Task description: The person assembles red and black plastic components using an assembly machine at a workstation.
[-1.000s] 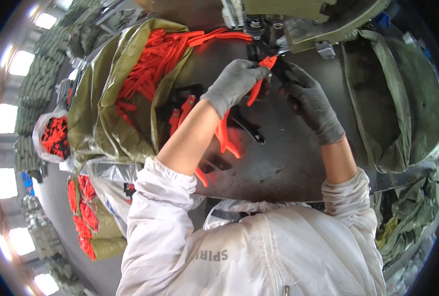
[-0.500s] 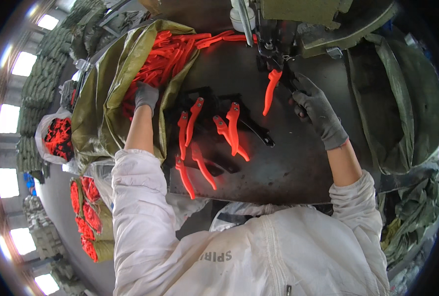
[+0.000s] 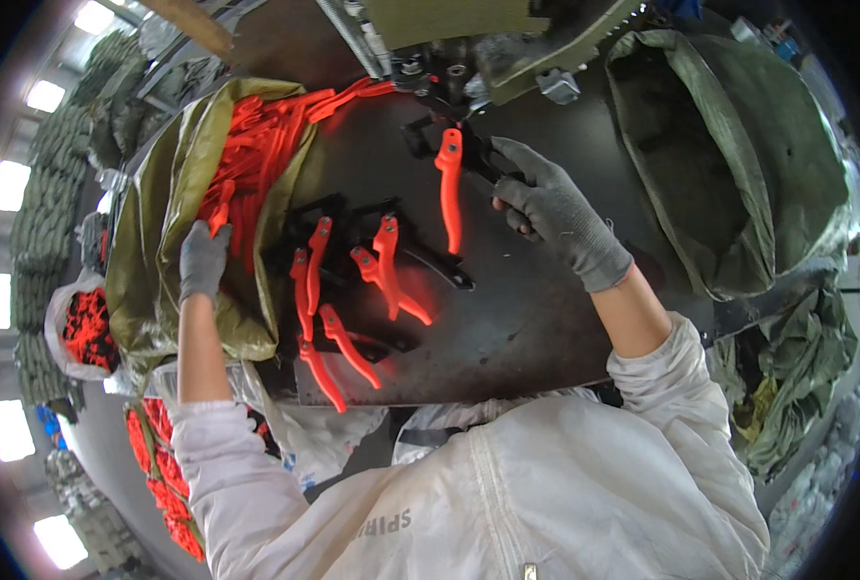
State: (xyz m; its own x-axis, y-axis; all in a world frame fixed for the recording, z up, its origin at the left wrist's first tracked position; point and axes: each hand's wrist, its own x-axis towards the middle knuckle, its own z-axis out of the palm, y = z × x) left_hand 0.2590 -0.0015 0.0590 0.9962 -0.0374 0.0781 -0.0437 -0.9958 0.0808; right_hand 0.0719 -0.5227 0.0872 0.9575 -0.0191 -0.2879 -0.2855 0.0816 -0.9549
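At the mouth of an olive woven sack [image 3: 151, 261], my gloved left hand [image 3: 203, 259] is closed on a curved red handle [image 3: 221, 209]. Behind it lies a heap of similar red handles [image 3: 256, 145] inside the sack. My gloved right hand [image 3: 557, 215] grips the black arm of a hand tool with a red handle [image 3: 451, 193]; this tool is in front of the machine head [image 3: 439, 82], and its far end is partly hidden there. Between my hands, several black hand tools with red handles [image 3: 386, 266] lie on the dark metal table [image 3: 507, 329].
An open dark green sack [image 3: 686, 164] stands at the right of the table. The green machine body [image 3: 536, 58] overhangs the far edge. Left of the table are a white bag of red and black parts [image 3: 87, 329] and filled sacks [image 3: 164, 474] on the floor.
My left hand has drawn back out of the heap, and a red handle now shows in its fingers. My right hand still grips the tool at the machine. The whole view has shifted.
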